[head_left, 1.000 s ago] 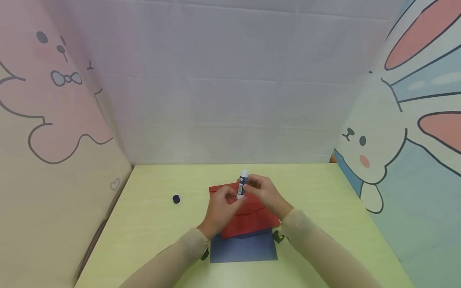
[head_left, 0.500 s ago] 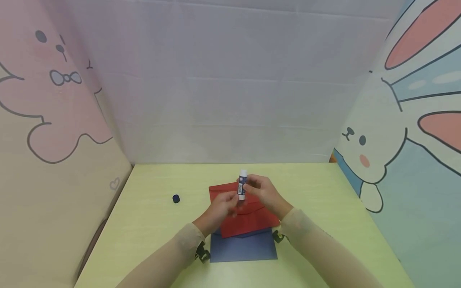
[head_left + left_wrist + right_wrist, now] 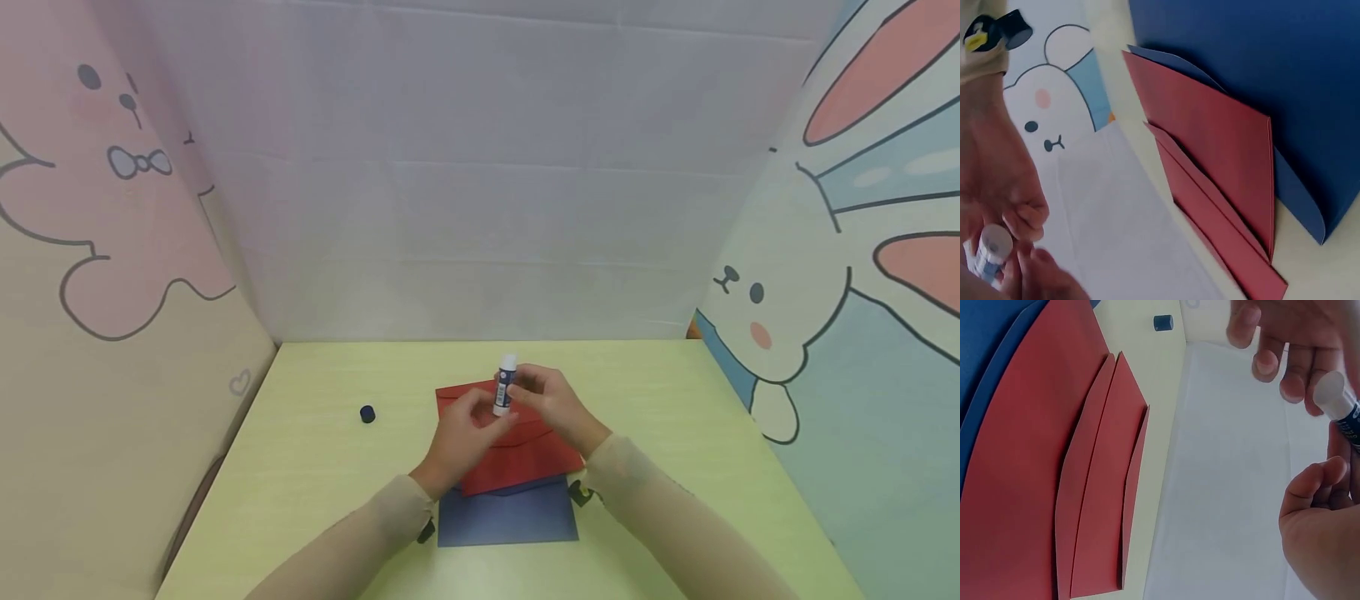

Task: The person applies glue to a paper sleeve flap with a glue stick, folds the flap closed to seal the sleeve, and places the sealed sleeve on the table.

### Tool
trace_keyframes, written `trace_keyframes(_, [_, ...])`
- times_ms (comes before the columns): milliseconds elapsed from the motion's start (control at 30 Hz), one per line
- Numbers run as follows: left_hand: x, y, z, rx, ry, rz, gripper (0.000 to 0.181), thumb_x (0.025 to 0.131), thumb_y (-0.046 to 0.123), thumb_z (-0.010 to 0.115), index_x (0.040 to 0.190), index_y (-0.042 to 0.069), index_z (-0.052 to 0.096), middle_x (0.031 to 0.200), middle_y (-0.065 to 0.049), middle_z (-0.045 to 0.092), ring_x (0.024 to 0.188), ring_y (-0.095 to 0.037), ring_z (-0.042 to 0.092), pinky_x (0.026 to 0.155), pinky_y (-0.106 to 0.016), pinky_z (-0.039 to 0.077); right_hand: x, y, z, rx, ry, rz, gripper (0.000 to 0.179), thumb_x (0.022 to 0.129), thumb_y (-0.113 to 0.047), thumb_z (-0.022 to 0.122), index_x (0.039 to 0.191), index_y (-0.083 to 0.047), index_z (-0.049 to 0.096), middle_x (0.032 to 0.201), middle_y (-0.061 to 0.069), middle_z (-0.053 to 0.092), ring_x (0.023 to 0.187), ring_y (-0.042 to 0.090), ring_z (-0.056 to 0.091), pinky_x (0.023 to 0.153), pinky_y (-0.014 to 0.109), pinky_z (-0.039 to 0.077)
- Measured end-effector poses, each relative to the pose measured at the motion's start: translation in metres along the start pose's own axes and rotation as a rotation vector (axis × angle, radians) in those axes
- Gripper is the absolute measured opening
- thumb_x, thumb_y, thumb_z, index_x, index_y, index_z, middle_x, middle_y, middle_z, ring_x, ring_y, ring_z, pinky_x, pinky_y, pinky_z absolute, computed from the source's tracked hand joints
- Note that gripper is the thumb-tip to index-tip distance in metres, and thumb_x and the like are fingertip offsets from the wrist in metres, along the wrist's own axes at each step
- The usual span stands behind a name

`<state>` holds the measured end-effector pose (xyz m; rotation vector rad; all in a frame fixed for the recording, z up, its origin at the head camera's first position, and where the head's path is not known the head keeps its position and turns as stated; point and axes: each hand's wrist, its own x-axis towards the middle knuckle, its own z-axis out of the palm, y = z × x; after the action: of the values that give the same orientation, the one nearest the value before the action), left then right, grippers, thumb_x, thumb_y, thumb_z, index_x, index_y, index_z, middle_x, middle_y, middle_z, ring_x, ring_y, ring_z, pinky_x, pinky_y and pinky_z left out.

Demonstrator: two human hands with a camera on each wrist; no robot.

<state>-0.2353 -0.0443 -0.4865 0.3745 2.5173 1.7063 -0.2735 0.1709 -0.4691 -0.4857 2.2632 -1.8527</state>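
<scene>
An uncapped glue stick (image 3: 506, 385) with a blue label and white ends stands nearly upright above the red envelope (image 3: 525, 467). My right hand (image 3: 555, 404) grips its body from the right, thumb across the label. At its white lower end, my left hand (image 3: 457, 437) pinches the base between thumb and fingers. In the left wrist view the round white base of the glue stick (image 3: 996, 242) faces the camera. The right wrist view shows several left fingers (image 3: 1294, 381) spread beside the base. A dark blue cap (image 3: 367, 414) lies on the table to the left.
The red envelope lies slantwise, flap unfolded, over a blue envelope (image 3: 507, 517) on the pale yellow table (image 3: 660, 450). A white cloth (image 3: 480, 250) hangs behind the table, and printed cloth with a rabbit (image 3: 787, 275) lines the right side.
My left hand has turned at the glue stick's base, rolling its fingers round and then back to its former pose. The right hand holds the glue stick almost still. Envelopes and cap have not moved.
</scene>
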Motion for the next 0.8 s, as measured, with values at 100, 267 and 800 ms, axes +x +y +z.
trace_keyframes(100, [-0.003, 0.003, 0.005, 0.138, 0.132, 0.04, 0.029, 0.104, 0.038, 0.092, 0.111, 0.017, 0.074, 0.099, 0.0, 0.077, 0.087, -0.012, 0.065, 0.078, -0.028, 0.056, 0.0, -0.001, 0.003, -0.005, 0.001, -0.004, 0.033, 0.117, -0.008, 0.071, 0.143, 0.01, 0.073, 0.126, 0.016, 0.081, 0.111, 0.013, 0.07, 0.104, 0.028, 0.059])
trace_keyframes(267, [-0.003, 0.004, 0.007, 0.17, 0.187, 0.071, 0.027, 0.103, 0.028, 0.094, 0.105, 0.014, 0.072, 0.093, 0.0, 0.076, 0.082, -0.009, 0.062, 0.073, -0.024, 0.054, 0.001, -0.002, 0.005, 0.0, -0.001, -0.002, 0.033, 0.116, -0.007, 0.07, 0.144, 0.011, 0.073, 0.129, 0.025, 0.08, 0.11, 0.015, 0.07, 0.101, 0.024, 0.059])
trace_keyframes(800, [0.003, 0.002, -0.005, -0.277, -0.219, -0.146, 0.036, 0.126, 0.02, 0.056, 0.14, -0.009, 0.072, 0.104, -0.003, 0.069, 0.083, -0.019, 0.056, 0.079, -0.031, 0.052, 0.0, 0.005, -0.001, 0.031, -0.017, 0.039, 0.032, 0.119, -0.01, 0.068, 0.144, 0.01, 0.072, 0.125, 0.009, 0.08, 0.112, 0.014, 0.07, 0.104, 0.028, 0.06])
